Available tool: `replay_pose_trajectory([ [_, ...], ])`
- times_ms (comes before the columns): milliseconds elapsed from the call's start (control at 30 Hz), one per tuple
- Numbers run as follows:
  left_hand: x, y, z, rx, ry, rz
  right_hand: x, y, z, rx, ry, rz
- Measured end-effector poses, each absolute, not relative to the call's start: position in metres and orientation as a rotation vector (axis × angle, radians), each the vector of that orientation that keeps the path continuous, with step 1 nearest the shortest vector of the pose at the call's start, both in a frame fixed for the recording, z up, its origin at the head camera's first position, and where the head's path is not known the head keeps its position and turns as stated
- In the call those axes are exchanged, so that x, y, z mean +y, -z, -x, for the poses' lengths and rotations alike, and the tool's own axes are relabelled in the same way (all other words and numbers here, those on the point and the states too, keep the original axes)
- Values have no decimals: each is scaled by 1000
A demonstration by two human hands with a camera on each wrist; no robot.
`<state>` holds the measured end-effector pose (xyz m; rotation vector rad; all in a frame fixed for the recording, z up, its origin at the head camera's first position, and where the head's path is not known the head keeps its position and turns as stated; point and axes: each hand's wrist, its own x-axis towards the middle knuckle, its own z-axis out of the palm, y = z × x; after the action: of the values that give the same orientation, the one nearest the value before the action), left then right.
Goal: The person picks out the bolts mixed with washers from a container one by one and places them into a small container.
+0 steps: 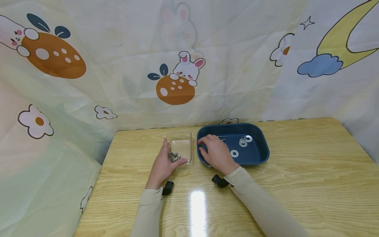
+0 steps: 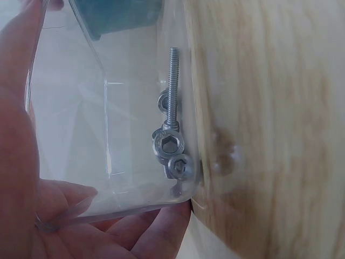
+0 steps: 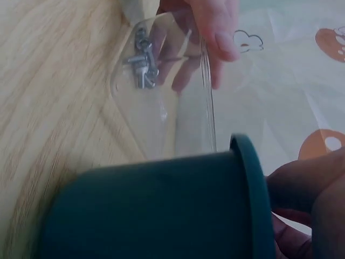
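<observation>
A clear plastic box (image 1: 185,148) stands on the table, with several socket-head bolts (image 1: 175,157) gathered at its near-left corner. My left hand (image 1: 163,166) grips that box, fingers along its left side and thumb across the near side. In the left wrist view, one bolt (image 2: 173,86) shows its long threaded shank among the round heads. To the right is a dark blue tray (image 1: 263,154). My right hand (image 1: 217,153) is over its left part, fingers bent down by the rim. The tray wall hides those fingertips in the right wrist view; I cannot tell whether they pinch anything.
Several flat washers (image 1: 234,153) lie in the tray, along with thin metal pieces (image 1: 221,137) near its back. The wooden table (image 1: 311,171) reaches a printed cloth (image 1: 231,82) behind. Black wrist mounts (image 1: 219,181) sit under both sleeves.
</observation>
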<state>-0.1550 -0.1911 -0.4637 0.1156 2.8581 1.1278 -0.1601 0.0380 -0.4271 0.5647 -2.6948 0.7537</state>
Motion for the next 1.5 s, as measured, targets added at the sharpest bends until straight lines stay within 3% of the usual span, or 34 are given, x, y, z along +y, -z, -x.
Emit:
replay_pose_trajectory([
  [1500, -191, 465, 156, 2868, -1112, -118, 86, 444, 177, -2862, -694, -310],
])
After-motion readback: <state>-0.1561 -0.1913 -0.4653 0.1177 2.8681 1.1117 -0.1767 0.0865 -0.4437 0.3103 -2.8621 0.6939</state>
